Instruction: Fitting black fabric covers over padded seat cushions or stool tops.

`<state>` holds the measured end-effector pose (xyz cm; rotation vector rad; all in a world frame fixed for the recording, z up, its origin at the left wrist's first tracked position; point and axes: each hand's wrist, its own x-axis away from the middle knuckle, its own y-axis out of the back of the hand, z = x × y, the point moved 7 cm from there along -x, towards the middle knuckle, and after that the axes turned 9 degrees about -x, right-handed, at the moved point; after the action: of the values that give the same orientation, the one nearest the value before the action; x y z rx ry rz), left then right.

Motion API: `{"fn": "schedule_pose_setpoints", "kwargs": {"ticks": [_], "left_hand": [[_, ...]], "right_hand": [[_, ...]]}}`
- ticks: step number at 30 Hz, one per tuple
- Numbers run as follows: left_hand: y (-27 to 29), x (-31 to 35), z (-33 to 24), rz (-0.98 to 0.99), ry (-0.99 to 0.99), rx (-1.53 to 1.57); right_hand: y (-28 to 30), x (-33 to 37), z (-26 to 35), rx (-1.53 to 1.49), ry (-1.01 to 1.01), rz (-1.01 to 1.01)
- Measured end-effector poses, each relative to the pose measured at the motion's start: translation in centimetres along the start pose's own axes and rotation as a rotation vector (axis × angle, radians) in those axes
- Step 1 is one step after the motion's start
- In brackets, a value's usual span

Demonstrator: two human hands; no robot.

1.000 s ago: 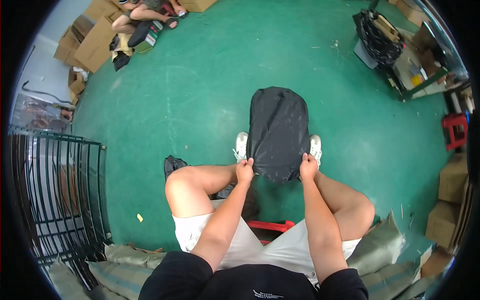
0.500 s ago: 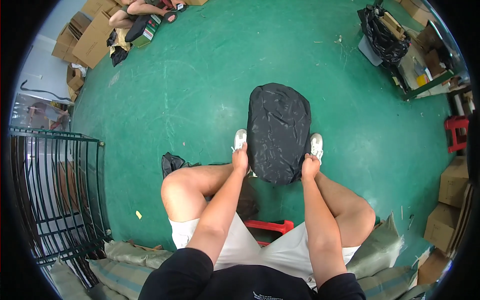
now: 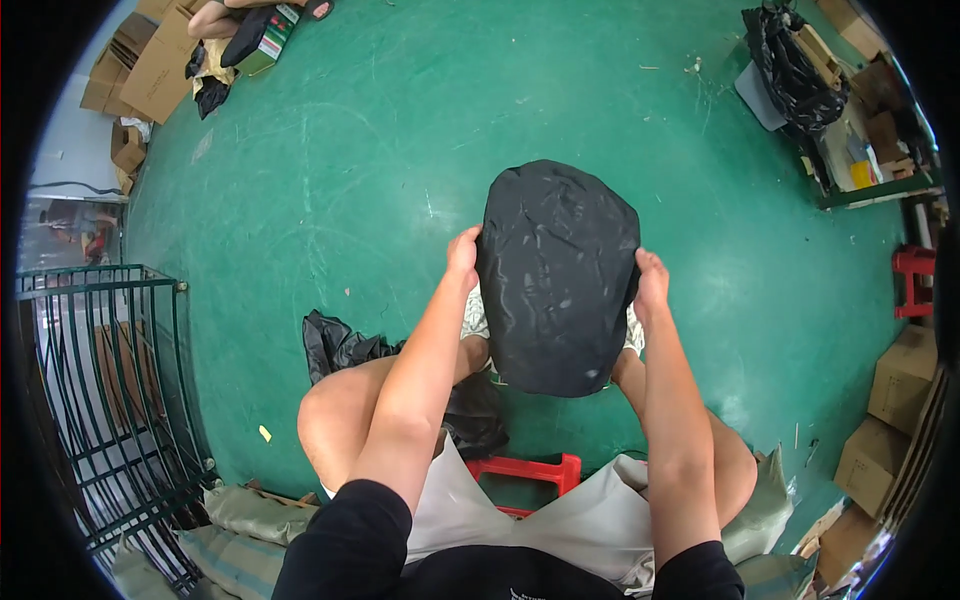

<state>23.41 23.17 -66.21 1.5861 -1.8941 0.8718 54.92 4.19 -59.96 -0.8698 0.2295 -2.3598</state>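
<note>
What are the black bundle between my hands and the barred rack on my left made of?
Black bundle: probably thin plastic or coated fabric, softly glossy, judging by its creases and patchy highlights. Barred rack: likely painted metal, dark green, given its slim, rigid-looking bars.

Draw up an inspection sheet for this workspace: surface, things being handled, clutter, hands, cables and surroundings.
Surface: green floor, scuffed, with small litter.
Things handled: black bag above the shoes; contents hidden.
Clutter: crumpled black plastic beside the left knee; yellow scrap on the floor.
Hands: left hand and right hand grip the bag's opposite sides; some fingers hidden.
Cables: dark cord-like line on the left wall; cannot tell what it is.
Surroundings: red stool between the legs; metal rack at left; cardboard boxes at right; another person's legs at upper left.
</note>
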Motion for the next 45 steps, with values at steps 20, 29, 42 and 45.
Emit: {"fn": "schedule_pose_setpoints", "kwargs": {"ticks": [20,29,42,45], "left_hand": [[-1.2,2.7,0.8,-0.076,-0.052,-0.203],[-1.3,1.4,1.0,-0.228,-0.216,-0.415],[-0.4,2.0,-0.2,-0.345,-0.335,-0.764],[-0.1,2.6,1.7,-0.297,-0.280,-0.443]], "right_hand": [[6.3,-0.8,-5.7,0.444,-0.108,-0.222],[6.8,0.7,-5.2,0.622,0.054,-0.310],[5.7,1.7,-4.0,0.760,0.157,-0.270],[5.5,3.9,-4.4,0.765,0.120,-0.345]]}}
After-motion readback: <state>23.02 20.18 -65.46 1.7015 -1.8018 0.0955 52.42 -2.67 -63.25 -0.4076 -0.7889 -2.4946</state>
